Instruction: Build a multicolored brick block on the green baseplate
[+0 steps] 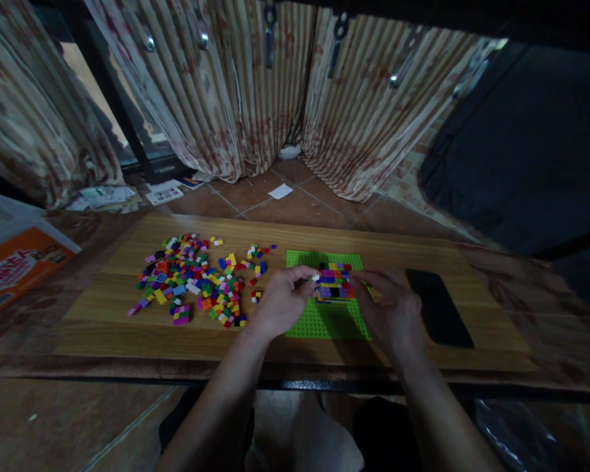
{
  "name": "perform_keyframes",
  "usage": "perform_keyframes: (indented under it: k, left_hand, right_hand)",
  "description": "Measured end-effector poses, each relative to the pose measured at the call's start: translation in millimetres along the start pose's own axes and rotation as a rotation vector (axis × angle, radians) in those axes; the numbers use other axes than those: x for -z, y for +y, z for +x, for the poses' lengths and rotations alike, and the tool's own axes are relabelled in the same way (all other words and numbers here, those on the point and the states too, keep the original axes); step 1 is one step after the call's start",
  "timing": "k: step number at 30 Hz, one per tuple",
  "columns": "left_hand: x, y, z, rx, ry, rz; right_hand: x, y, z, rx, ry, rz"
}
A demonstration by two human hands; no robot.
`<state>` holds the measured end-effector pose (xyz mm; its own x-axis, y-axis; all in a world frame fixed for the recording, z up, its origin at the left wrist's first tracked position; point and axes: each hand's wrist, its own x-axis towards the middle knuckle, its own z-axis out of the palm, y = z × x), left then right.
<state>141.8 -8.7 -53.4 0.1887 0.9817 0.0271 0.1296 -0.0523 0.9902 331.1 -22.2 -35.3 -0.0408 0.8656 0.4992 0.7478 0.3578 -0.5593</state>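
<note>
A block built from many coloured bricks (335, 282) stands on a bright green studded baseplate (307, 324). My left hand (288, 298) is at the block's left side, thumb and forefinger pinched on a small white brick (315, 278). From the right, my right hand (386, 308) bends its thumb and fingers against the block's right edge, gripping it there. That hand hides the right part of the baseplate and the block's right side.
Loose coloured bricks (191, 278) lie spread over the left of the wooden board (113, 334). A dark flat tablet-like object (440, 308) lies at the right. At the far left stands a plastic box with an orange label (22, 269). Striped curtains (255, 98) hang behind.
</note>
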Motion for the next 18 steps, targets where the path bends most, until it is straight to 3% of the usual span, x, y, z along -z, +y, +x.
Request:
perform_keyframes:
  k: [6,18]
  left_hand:
    - [-5.1,7.8,0.1,-0.017,-0.036,-0.123]
    - [-10.6,11.2,-1.7,-0.036,-0.078,-0.267]
  right_hand:
    - [-12.0,-14.1,-1.6,-0.1,-0.1,0.379]
    - [-20.8,-10.4,-1.2,-0.217,-0.164,0.499]
